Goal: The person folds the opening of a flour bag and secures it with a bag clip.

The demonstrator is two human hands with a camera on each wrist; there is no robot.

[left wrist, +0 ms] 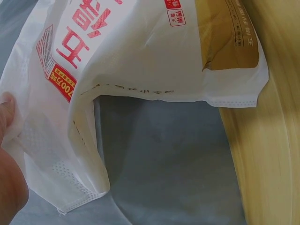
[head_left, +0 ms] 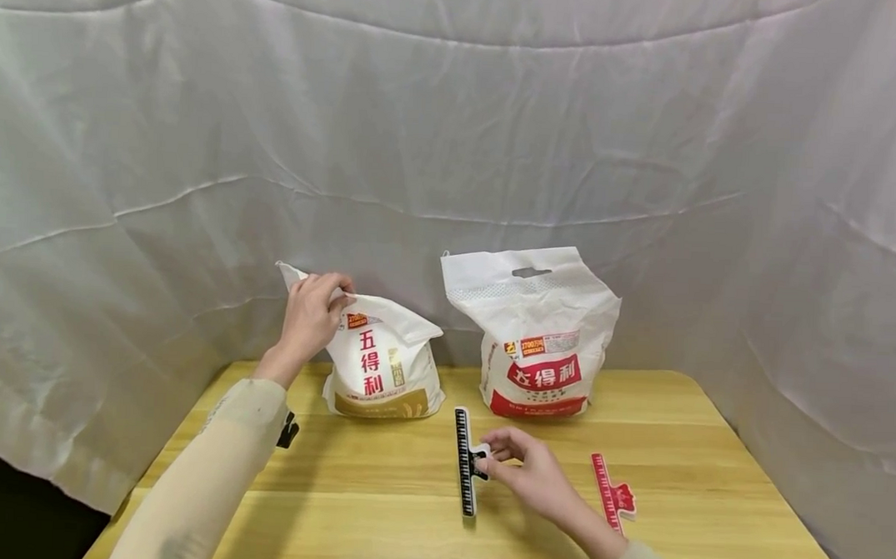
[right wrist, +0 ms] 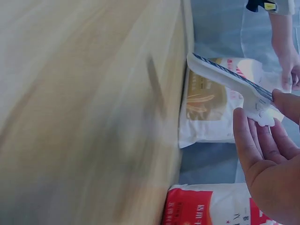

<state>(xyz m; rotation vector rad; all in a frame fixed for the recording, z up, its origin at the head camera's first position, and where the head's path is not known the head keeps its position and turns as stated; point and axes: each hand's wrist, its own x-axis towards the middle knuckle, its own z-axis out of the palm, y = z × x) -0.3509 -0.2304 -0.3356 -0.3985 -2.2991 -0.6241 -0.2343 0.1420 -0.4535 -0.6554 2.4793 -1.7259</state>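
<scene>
On the left stands a white flour bag [head_left: 384,360] with red characters and a gold base band. My left hand [head_left: 314,311] pinches its folded-over top; the thumb shows at the edge in the left wrist view, against the white bag [left wrist: 136,56]. In my right hand [head_left: 533,475] is a long sealing clip [head_left: 466,464] with a black-and-white piano-key pattern, pinched by its handle between thumb and fingers. The right wrist view shows this clip [right wrist: 229,77] edge-on, its white back toward the camera and overlapping the gold-banded bag behind.
A second flour bag [head_left: 542,350] with a red label and a handle slot stands upright at the back right. A red sealing clip [head_left: 614,495] lies on the wooden table [head_left: 377,527], right of my right hand. Grey cloth [head_left: 439,129] hangs behind and at both sides.
</scene>
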